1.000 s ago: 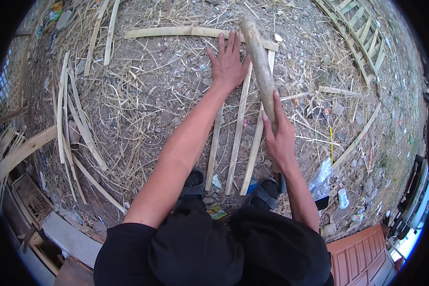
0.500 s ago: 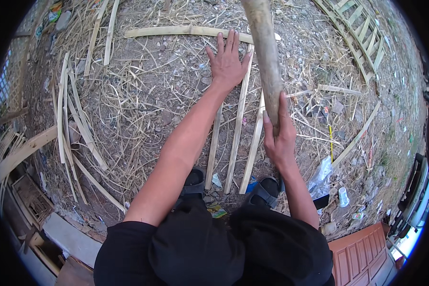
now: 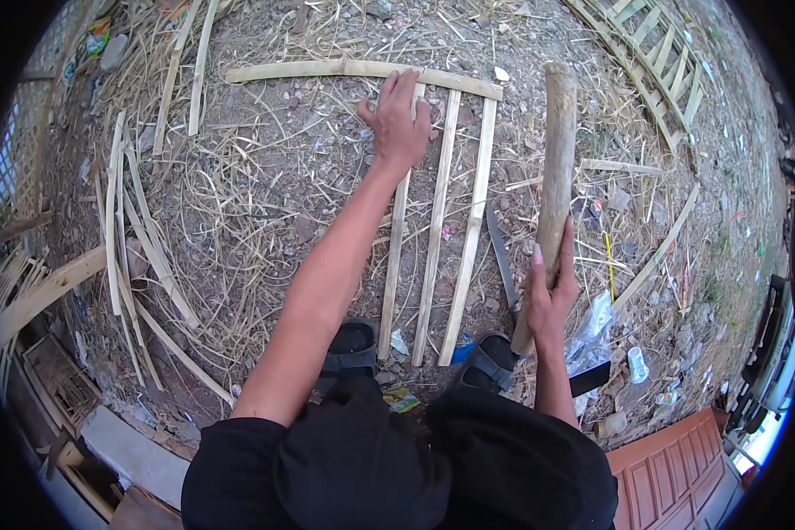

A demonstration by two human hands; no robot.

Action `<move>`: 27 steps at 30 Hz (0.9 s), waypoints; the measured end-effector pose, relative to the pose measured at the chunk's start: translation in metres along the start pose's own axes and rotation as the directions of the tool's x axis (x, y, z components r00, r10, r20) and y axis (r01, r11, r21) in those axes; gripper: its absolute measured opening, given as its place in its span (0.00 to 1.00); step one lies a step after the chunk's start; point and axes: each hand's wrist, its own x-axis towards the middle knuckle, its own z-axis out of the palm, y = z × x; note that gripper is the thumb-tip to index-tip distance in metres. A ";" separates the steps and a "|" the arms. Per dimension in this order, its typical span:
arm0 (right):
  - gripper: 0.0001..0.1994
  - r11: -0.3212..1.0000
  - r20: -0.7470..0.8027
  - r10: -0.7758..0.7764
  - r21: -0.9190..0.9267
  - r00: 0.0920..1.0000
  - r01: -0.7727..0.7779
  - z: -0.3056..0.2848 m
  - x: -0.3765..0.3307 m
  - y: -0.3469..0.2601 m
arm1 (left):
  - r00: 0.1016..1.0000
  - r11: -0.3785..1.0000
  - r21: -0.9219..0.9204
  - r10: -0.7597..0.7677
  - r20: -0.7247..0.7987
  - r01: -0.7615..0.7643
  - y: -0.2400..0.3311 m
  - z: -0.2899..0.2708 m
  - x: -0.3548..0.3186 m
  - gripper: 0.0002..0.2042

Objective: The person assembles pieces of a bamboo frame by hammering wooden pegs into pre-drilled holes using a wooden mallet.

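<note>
Club swings out to the right since half a second ago: it no longer sits over the slats, it now stands clear beside them, near upright. Left hand unmoved.

Ground (image 3: 265, 177): bare dirt littered with dry straw and bamboo offcuts. Ladder-like bamboo frame (image 3: 654, 53) lies at top right, well apart from the work.

Long bamboo crosspiece (image 3: 353, 71) lies flat across the top. Three bamboo slats (image 3: 435, 230) run from it down toward the sandalled feet (image 3: 352, 346), side by side with gaps between, upper ends touching the crosspiece.

Wooden club (image 3: 556, 168): thick, pale, right of the rightmost slat, top end level with the crosspiece.

Dark machete blade (image 3: 501, 256) lies on the dirt between the rightmost slat and the club.

Left hand (image 3: 399, 128): fingers spread, palm pressed flat on the leftmost slat's top end at the crosspiece.

Right hand (image 3: 549, 291): fist wrapped tight round the club's lower part.
</note>
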 end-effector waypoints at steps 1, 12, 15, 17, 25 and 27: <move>0.35 0.994 -0.028 0.110 0.022 0.994 -0.109 -0.006 -0.003 0.002 | 1.000 0.998 -0.070 0.007 0.002 -0.007 -0.003 -0.009 0.004 0.25; 0.33 0.953 -0.158 0.302 0.035 0.940 -0.301 -0.026 -0.025 0.053 | 0.907 0.874 0.251 0.377 0.186 -0.415 -0.055 -0.038 0.063 0.19; 0.32 0.981 -0.179 0.167 -0.072 0.970 -0.182 -0.027 -0.026 0.067 | 0.888 0.868 0.218 0.402 0.222 -0.447 -0.053 -0.037 0.066 0.18; 0.32 0.981 -0.162 0.147 -0.104 0.976 -0.165 -0.022 -0.024 0.057 | 0.888 0.868 0.219 0.396 0.235 -0.445 -0.056 -0.040 0.065 0.17; 0.33 0.950 -0.110 0.310 0.076 0.944 -0.303 -0.018 -0.022 0.035 | 0.883 0.876 0.146 0.434 0.178 -0.460 -0.061 -0.032 0.065 0.14; 0.33 0.955 -0.118 0.295 0.072 0.948 -0.288 -0.018 -0.022 0.035 | 0.877 0.867 0.151 0.451 0.165 -0.475 -0.062 -0.031 0.066 0.14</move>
